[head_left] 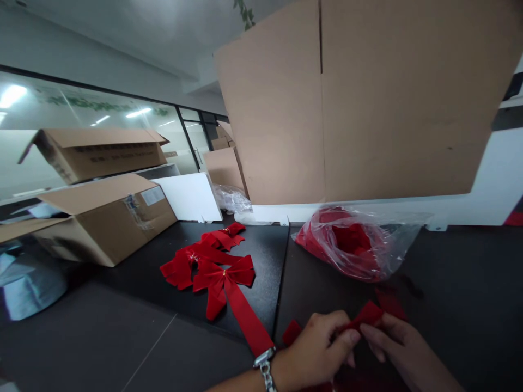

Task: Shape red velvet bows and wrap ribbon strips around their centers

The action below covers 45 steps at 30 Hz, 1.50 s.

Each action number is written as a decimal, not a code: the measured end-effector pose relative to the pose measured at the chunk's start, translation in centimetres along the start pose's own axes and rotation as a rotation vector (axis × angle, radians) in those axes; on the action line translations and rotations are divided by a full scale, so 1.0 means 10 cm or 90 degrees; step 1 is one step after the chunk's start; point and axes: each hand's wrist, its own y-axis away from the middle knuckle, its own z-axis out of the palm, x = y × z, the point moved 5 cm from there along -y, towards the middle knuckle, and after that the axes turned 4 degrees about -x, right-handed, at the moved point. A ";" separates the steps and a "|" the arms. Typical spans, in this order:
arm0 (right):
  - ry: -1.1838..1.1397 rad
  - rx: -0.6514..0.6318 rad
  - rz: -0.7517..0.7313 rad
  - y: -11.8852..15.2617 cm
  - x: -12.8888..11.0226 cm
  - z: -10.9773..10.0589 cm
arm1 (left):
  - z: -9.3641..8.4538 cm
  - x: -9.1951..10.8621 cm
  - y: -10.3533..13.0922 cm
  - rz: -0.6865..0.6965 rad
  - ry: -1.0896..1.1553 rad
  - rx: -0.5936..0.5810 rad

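Observation:
Close to the bottom edge, my left hand pinches a strip of red ribbon between thumb and fingers. My right hand grips the same ribbon from the other side, its fingertips near my left thumb. More red fabric shows behind and below both hands, partly hidden by them. Left of my hands lie several finished red bows with small gold ties at their centres. The nearest bow has a long tail that reaches my left wrist, where a watch and metal bracelet sit.
Beyond my hands, a clear plastic bag holds red fabric on the dark table. An open cardboard box stands at the left, with another box behind it. Large cardboard rises at the back above a white divider.

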 end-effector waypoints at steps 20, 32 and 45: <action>-0.313 -0.095 0.087 0.04 -0.18 0.01 | -0.30 0.15 -0.01 -0.008 -0.258 -0.222; -0.084 -0.247 0.010 0.10 -0.26 0.13 | -0.18 0.07 -0.04 -0.111 0.077 -0.174; 0.146 -0.313 -0.091 0.14 -0.39 0.20 | -0.15 0.01 -0.05 -0.104 0.078 -0.193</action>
